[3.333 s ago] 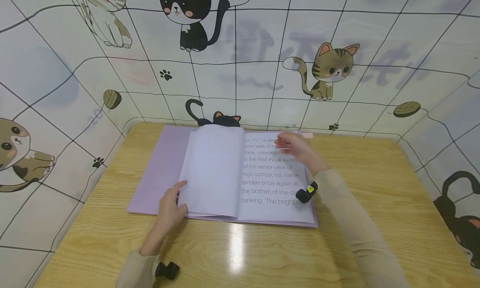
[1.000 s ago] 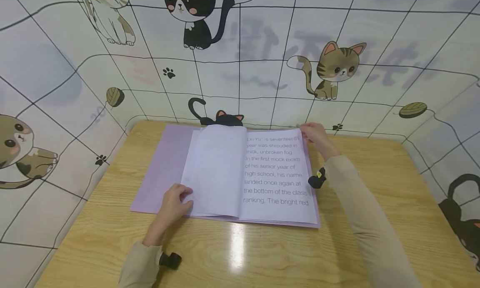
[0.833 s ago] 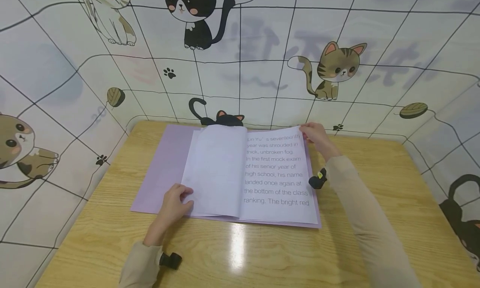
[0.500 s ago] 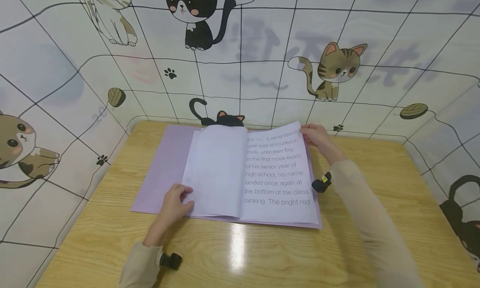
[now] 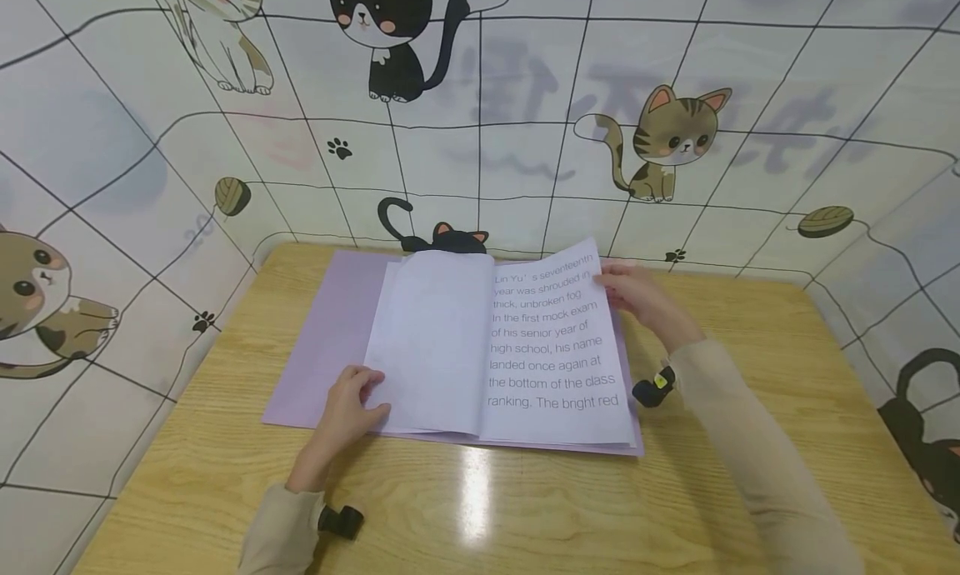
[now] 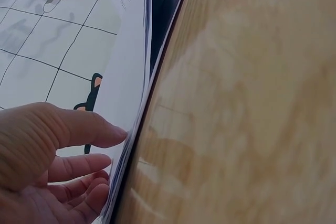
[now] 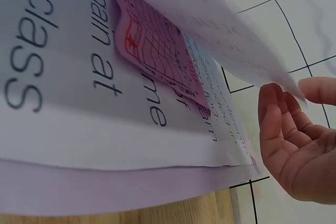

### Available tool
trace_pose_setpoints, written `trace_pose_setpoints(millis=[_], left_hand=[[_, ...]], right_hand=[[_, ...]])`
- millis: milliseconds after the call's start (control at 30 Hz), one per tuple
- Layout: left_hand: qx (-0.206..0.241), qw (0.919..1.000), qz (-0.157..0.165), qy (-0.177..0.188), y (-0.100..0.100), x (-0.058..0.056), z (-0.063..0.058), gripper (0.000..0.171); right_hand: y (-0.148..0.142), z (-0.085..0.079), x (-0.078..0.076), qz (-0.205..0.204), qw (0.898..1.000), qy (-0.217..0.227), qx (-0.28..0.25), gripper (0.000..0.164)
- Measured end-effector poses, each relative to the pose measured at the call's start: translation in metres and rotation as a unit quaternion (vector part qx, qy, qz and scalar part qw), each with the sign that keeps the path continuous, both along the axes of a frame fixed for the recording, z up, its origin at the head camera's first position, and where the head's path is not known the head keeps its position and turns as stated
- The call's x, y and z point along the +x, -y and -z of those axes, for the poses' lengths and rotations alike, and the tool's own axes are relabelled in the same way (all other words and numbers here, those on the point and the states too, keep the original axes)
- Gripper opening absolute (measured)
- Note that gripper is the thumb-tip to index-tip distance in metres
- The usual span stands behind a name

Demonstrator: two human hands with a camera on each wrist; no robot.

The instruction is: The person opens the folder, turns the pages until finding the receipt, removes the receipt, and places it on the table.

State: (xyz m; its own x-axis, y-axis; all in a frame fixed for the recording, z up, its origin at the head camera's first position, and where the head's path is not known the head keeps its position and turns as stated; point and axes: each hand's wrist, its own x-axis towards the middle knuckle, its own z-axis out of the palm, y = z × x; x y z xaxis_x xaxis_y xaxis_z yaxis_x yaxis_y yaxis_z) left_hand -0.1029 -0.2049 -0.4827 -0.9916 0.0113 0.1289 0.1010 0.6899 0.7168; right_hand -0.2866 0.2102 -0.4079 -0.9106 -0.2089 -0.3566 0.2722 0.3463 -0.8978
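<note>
An open booklet with a purple cover [image 5: 318,350] lies on the wooden table. My right hand [image 5: 648,300] pinches the outer edge of the right-hand printed page [image 5: 551,354] near its top corner, and that page curves up off the sheets below. In the right wrist view, a pink paper slip [image 7: 157,45] with red marks and a grid lies on the printed sheet [image 7: 68,119] under the lifted page [image 7: 226,35]. My left hand [image 5: 351,408] rests at the lower left edge of the blank page [image 5: 431,342], thumb and fingertips touching it, fingers loosely bent.
The wooden table [image 5: 420,517] stands against a white wall covering [image 5: 525,167] with grid lines and cartoon cats behind and at both sides. Black wrist cameras sit at the left cuff [image 5: 341,521] and the right cuff [image 5: 652,387].
The right hand has reached the top right page corner, taken hold of it and drawn it up and slightly toward me. The left hand stays at the left page's edge.
</note>
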Motion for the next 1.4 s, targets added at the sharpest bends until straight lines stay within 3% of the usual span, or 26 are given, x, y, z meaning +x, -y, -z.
trace_pose_setpoints(millis=[767,1400], left_hand=[[-0.005,1.0000,-0.001,-0.001,0.001,-0.001,0.001,0.038],[-0.004,1.0000,0.000,0.005,0.001,-0.002,0.002,0.039]], right_hand=[[0.014,-0.002,0.028,-0.058,0.996,-0.001,-0.061,0.046],[0.035,-0.024,0.049,-0.087,0.994,-0.005,-0.071,0.048]])
